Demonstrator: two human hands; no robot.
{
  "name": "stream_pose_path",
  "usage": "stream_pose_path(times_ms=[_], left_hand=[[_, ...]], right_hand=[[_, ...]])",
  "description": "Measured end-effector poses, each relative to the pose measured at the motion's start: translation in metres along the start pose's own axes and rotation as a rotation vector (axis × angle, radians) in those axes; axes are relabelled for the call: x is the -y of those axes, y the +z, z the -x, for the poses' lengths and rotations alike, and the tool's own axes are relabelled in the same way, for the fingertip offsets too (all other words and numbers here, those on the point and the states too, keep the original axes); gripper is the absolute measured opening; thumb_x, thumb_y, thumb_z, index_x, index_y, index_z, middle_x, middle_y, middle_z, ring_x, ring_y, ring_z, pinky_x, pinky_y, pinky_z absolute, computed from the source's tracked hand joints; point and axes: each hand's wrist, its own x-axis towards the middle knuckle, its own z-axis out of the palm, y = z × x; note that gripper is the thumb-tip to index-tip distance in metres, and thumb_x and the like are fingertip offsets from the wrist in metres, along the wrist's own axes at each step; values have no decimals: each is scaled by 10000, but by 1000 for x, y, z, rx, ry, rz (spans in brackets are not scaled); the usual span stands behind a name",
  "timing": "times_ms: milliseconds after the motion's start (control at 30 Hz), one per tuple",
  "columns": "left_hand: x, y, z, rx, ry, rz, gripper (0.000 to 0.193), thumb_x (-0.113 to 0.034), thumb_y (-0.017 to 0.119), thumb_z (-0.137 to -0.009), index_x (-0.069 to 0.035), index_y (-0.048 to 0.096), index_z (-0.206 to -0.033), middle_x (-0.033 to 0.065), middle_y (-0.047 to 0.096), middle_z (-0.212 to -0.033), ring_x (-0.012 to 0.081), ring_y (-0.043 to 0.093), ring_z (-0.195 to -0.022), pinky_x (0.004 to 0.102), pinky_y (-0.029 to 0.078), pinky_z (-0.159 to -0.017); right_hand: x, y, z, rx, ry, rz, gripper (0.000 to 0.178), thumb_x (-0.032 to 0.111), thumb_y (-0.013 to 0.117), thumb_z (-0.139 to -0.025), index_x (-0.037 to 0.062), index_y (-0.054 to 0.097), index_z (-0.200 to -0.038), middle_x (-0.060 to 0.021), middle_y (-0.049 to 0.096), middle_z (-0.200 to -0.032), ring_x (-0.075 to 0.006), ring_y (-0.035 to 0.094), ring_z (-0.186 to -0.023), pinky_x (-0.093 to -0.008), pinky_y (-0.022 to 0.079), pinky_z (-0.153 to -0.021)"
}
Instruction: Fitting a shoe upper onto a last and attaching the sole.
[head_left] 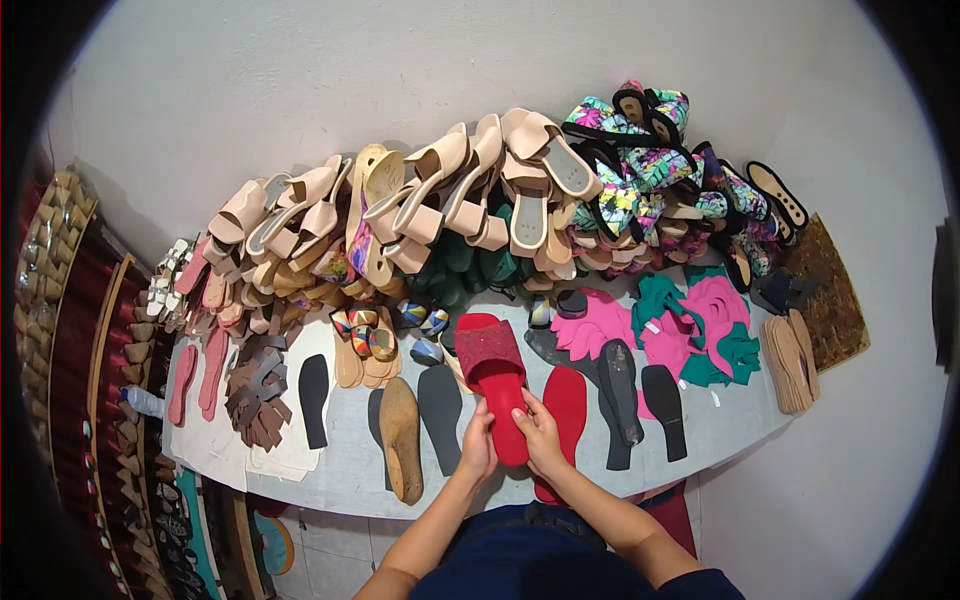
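Observation:
Between my two hands I hold a red slide sandal (498, 390), toe pointing away from me, its wide upper strap a darker, textured red. My left hand (478, 443) grips its left edge near the heel. On the opposite edge, my right hand (540, 437) has its thumb laid over the footbed. Just right of it lies a red sole piece (565, 405), partly behind my right hand and forearm. To the left rest a dark grey sole (440, 415) and a wooden shoe last (401, 440). Another dark sole (620, 390) lies farther right.
Beige heeled sandals (430, 180) and floral-patterned ones (640, 170) are heaped along the wall. Pink cut pieces (595, 322), brown strips (262, 395) and stacked tan soles (790, 360) lie on the pale table (350, 490). Shelves of shoe lasts (50, 260) stand at the left.

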Motion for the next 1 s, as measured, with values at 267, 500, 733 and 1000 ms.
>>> stream_pose_path(times_ms=[267,500,733,1000], left_hand=[[-14,0,13,-223,62,-43,184,-171,502,-856,-12,504,-949,63,571,-842,110,557,-749,243,463,-680],[-13,4,35,-207,32,-107,181,-160,505,-852,1,525,-931,72,574,-869,113,554,-756,244,457,-679],[5,1,64,-129,-75,-192,206,-168,469,-871,6,526,-965,75,574,-894,117,546,-807,243,441,-728],[19,22,73,-31,-205,-252,278,-187,445,-882,5,481,-1081,82,561,-994,122,541,-868,245,427,-773]], right_hand=[[8,13,18,125,102,-125,430,92,497,-839,-18,339,-1224,-121,387,-1237,-142,399,-1116,-277,331,-924],[-20,8,40,-75,0,-65,273,151,479,-858,-2,488,-1085,-36,447,-1076,-121,453,-1007,-265,363,-874],[-31,-4,78,-218,-75,10,280,162,478,-857,-20,515,-1068,-22,318,-1104,-120,339,-1092,-260,300,-924],[-4,-16,87,-226,-134,12,313,123,468,-856,-30,482,-1129,-51,304,-1204,-142,321,-1148,-266,271,-958]])
